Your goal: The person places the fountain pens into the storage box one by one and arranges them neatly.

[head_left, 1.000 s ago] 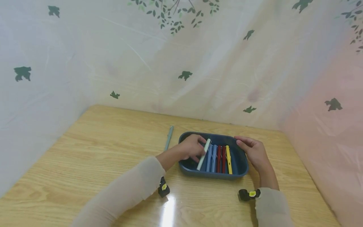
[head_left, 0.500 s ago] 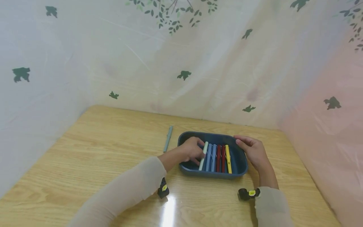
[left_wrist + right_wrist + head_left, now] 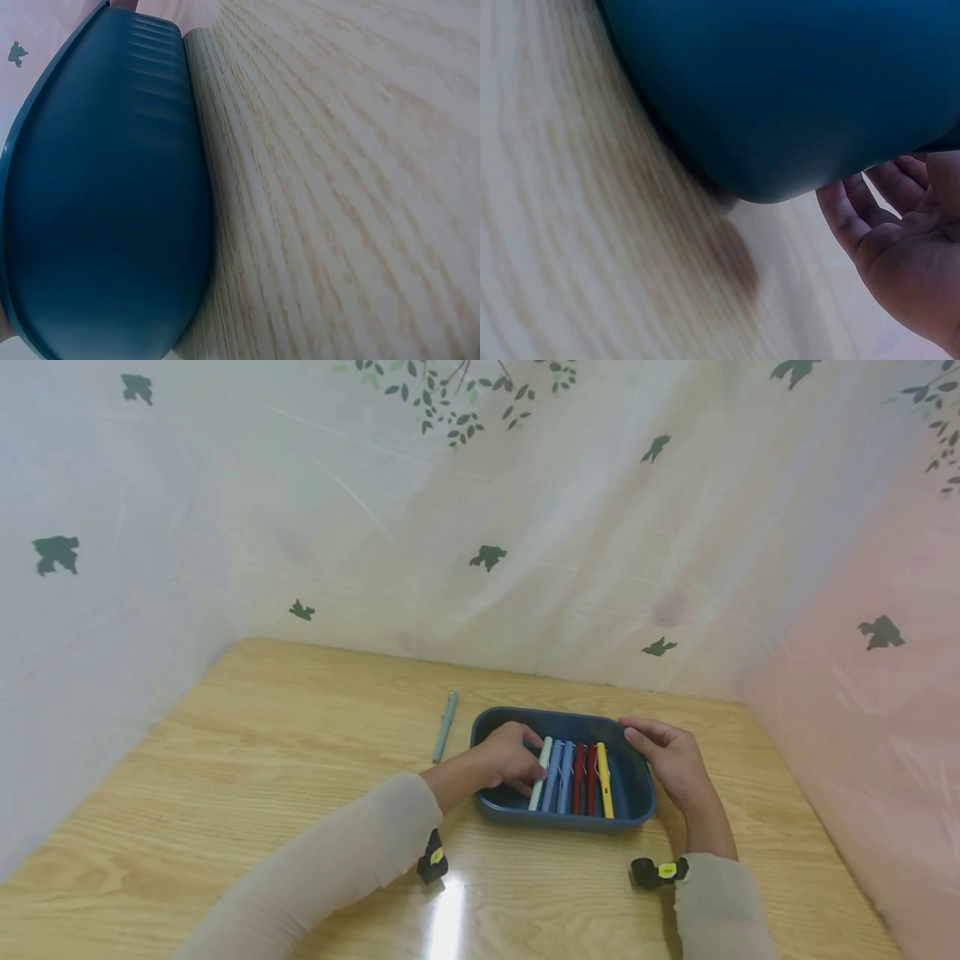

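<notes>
A dark blue tray (image 3: 633,793) stands on the wooden table, with a row of clip pens in it. My left hand (image 3: 510,753) reaches in over the left side and holds a pale mint pen (image 3: 537,795) by its middle. That pen lies against two blue pens (image 3: 552,781); two dark red pens (image 3: 578,781) and a yellow pen (image 3: 605,781) follow to the right. At the tray's back right corner my right hand (image 3: 675,768) grips the rim, thumb on top and fingers outside. The left wrist view shows mostly the tray's outer wall (image 3: 105,187).
A grey-green pen (image 3: 446,727) lies on the table (image 3: 315,760), left of the tray. Behind the table hangs a pale curtain (image 3: 420,527) printed with leaves and birds. Each wrist carries a small black camera (image 3: 432,857).
My left hand has lowered the mint pen to the tray floor and moved it right against the blue pens, which lean slightly. The right hand stays on the rim.
</notes>
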{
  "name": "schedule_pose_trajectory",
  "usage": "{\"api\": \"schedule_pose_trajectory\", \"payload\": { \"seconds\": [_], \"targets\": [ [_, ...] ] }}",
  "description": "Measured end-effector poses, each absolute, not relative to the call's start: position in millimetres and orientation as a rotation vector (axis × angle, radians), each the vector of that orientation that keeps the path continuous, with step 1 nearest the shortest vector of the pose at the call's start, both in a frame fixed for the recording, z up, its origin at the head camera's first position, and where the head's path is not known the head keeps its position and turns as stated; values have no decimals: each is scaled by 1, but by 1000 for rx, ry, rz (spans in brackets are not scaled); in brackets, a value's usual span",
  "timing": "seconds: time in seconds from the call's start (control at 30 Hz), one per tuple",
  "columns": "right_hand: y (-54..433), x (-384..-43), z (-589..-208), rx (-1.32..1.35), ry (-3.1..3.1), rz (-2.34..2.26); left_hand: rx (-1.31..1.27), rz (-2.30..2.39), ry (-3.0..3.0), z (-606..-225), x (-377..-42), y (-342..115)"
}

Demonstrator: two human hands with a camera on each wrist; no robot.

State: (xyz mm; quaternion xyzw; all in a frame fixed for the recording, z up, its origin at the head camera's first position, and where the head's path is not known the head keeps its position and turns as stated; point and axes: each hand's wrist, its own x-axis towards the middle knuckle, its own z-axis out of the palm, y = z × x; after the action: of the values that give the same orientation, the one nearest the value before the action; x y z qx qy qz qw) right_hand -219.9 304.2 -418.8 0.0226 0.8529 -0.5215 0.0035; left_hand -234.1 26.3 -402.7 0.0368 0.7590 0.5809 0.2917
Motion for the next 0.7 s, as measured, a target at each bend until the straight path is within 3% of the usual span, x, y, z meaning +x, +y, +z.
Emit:
{"api": "schedule_pose_trajectory", "payload": {
  "seconds": [0.7],
  "targets": [
    [305, -220, -419, 54, 2696, -1619, 111, 1452, 2145, -401, -233, 28]
  ]
}}
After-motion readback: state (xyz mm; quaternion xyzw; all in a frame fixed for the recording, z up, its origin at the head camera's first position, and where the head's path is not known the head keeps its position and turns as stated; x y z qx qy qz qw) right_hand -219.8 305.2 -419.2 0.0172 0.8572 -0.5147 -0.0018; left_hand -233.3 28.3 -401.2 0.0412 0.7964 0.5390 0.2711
